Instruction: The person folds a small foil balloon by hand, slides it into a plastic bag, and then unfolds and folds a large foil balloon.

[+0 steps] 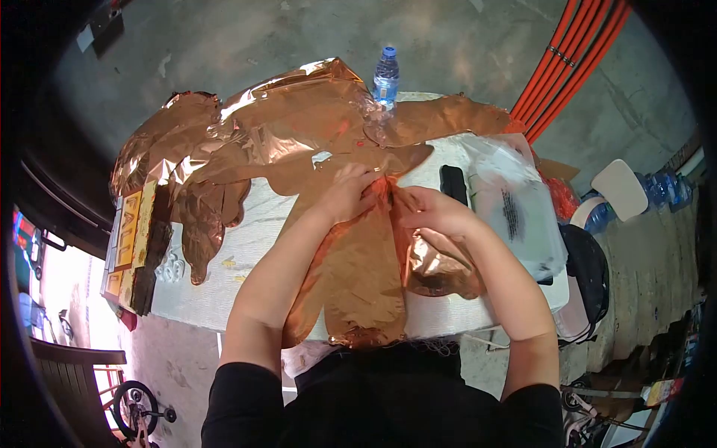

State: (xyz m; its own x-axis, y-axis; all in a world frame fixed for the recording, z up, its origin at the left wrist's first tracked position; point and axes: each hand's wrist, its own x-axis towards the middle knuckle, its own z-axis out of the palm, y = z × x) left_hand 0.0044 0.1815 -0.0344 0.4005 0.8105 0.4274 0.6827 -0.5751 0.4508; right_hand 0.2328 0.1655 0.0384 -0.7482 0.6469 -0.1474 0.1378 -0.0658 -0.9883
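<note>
Flat, copper-coloured foil balloons cover much of the white-topped table [250,280]. One foil balloon [364,272] hangs toward my body, bunched together where my two hands meet. My left hand [351,196] presses on the gathered foil with its fingers curled in. Close beside it, my right hand [439,212] pinches a fold of the same balloon. Below my right hand a shiny crumpled lobe [441,261] droops. More joined foil shapes [291,119] spread across the far and left parts of the table. Both sets of fingertips are partly hidden by foil.
A water bottle [386,78] stands at the far edge. A black phone [452,184] and a clear plastic bag [515,213] lie to the right. At the left edge is a yellow-and-brown box [131,243]. Orange pipes [571,67] run beyond the table.
</note>
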